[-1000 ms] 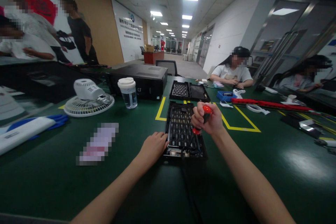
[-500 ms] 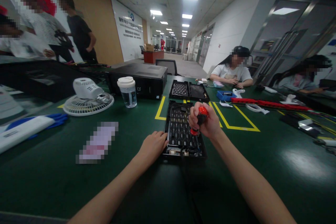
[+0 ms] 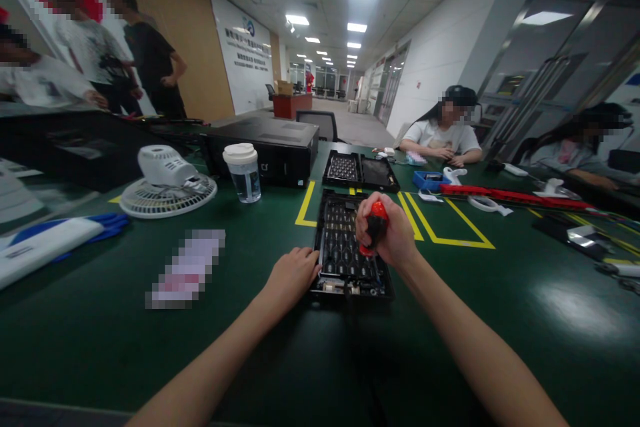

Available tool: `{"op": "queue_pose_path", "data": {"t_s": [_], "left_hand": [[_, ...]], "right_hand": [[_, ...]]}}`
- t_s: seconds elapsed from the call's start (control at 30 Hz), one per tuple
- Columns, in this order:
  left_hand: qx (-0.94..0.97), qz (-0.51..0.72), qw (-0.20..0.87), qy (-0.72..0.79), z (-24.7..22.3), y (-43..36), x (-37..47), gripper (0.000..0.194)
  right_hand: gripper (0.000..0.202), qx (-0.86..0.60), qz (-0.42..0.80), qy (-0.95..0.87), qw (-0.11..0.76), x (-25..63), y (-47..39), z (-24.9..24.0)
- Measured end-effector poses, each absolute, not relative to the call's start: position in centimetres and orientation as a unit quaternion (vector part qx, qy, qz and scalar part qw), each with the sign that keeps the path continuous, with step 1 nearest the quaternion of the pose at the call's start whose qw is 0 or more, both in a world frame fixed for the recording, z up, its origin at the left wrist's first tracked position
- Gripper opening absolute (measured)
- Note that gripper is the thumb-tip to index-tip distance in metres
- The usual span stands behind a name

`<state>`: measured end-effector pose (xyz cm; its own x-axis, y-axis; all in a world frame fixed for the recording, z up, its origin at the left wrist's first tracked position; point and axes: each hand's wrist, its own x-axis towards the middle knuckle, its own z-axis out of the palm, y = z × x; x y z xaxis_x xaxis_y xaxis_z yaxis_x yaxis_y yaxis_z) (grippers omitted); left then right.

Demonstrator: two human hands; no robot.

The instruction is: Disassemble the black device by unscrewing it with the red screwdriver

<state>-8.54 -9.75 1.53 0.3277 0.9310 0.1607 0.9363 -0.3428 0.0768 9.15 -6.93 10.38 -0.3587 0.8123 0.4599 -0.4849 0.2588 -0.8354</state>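
A black case (image 3: 345, 240) with rows of dark cells and some parts at its near end lies on the green table (image 3: 240, 360). My right hand (image 3: 393, 233) is wrapped round a red and black screwdriver (image 3: 377, 220), held over the right side of the case. The tool's tip is hard to make out. Against the left edge of the case rests my left hand (image 3: 295, 273), its fingers stretched out and nothing held in it.
Beyond the case sits an opened black case (image 3: 343, 168). To the left are a lidded cup (image 3: 243, 177), a white fan (image 3: 167, 193) and a black box (image 3: 270, 140). A blue tray (image 3: 427, 180) and a red strip (image 3: 505, 196) lie right. People are around the table.
My right hand has moved slightly left with the screwdriver, which now covers more of the case's middle. My left hand keeps its place at the edge.
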Motion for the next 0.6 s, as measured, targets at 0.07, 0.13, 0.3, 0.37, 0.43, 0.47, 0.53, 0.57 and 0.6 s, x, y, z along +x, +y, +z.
{"op": "queue_pose_path", "data": {"t_s": [0.07, 0.13, 0.3, 0.37, 0.43, 0.47, 0.53, 0.57, 0.6], "left_hand": [[-0.814, -0.087, 0.019, -0.574, 1.58, -9.77, -8.53, 0.030], [-0.813, -0.084, 0.021, -0.575, 1.58, -9.76, -8.51, 0.030], [-0.814, -0.087, 0.022, -0.574, 1.37, -9.69, -8.54, 0.030], [-0.813, -0.089, 0.021, -0.576, 1.31, -9.67, -8.54, 0.030], [-0.812, -0.089, 0.019, -0.576, 1.34, -9.67, -8.53, 0.029], [-0.813, -0.090, 0.018, -0.576, 1.38, -9.68, -8.51, 0.029], [-0.813, -0.089, 0.015, -0.576, 1.50, -9.71, -8.49, 0.030], [-0.813, -0.088, 0.013, -0.576, 1.55, -9.73, -8.48, 0.030], [-0.813, -0.088, 0.013, -0.576, 1.58, -9.74, -8.48, 0.030]], "right_hand": [[0.032, -0.145, 0.583, -0.570, 0.561, 9.09, -7.04, 10.34], [0.032, -0.148, 0.573, -0.566, 0.574, 9.03, -7.14, 10.33], [0.031, -0.166, 0.553, -0.555, 0.598, 8.87, -7.38, 10.39], [0.031, -0.178, 0.539, -0.555, 0.608, 8.76, -7.46, 10.37], [0.031, -0.194, 0.519, -0.559, 0.617, 8.63, -7.54, 10.30], [0.031, -0.201, 0.508, -0.560, 0.622, 8.55, -7.59, 10.25], [0.030, -0.216, 0.491, -0.561, 0.630, 8.41, -7.69, 10.13], [0.030, -0.224, 0.484, -0.561, 0.633, 8.34, -7.76, 10.06], [0.030, -0.231, 0.477, -0.559, 0.637, 8.28, -7.82, 10.00]]}}
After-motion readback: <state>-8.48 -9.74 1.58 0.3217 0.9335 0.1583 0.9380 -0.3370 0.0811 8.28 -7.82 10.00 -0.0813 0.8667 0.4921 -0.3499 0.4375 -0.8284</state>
